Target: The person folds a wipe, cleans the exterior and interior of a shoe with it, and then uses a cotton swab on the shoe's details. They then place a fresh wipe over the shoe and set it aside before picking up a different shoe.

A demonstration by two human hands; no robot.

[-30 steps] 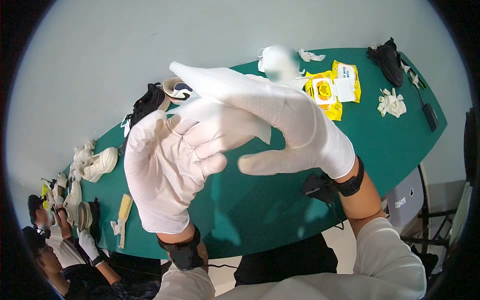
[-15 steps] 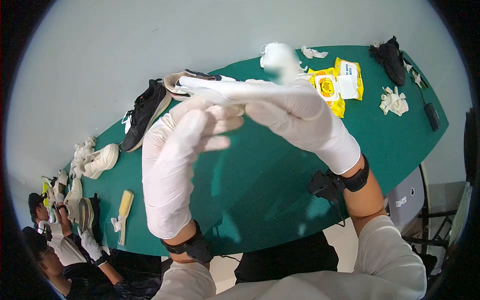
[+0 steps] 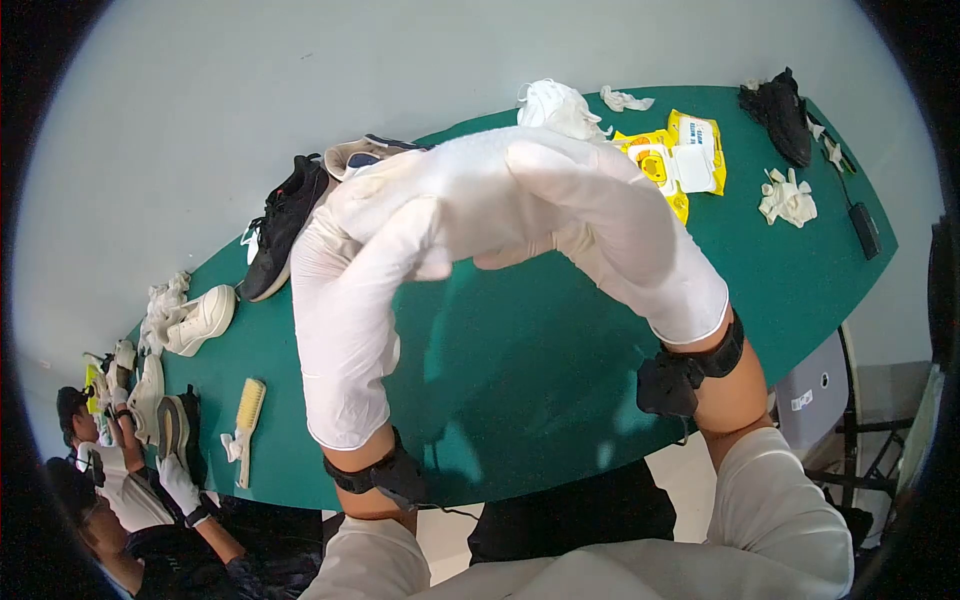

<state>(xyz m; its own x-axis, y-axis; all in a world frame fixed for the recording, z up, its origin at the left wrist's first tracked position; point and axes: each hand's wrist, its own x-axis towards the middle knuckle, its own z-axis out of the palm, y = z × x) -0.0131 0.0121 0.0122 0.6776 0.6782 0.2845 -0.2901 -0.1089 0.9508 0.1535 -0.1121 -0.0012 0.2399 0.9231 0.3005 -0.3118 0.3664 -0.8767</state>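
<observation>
Green oval table, grey wall behind.
Far edge: black mesh sneaker lying on its side, white-and-navy shoe just beside it.
Left end: white leather sneaker, next to it a heap of white rags. Yellow-bristled scrub brush near the front edge.
Right half: two yellow wet-wipe packs touching, crumpled white wipes near them, black shoe at the far corner, flat black device with cable at the edge.
Bottom left: another person's white-gloved hand.

Green table, black sneaker, white shoe, brush, yellow wipe packs
</observation>
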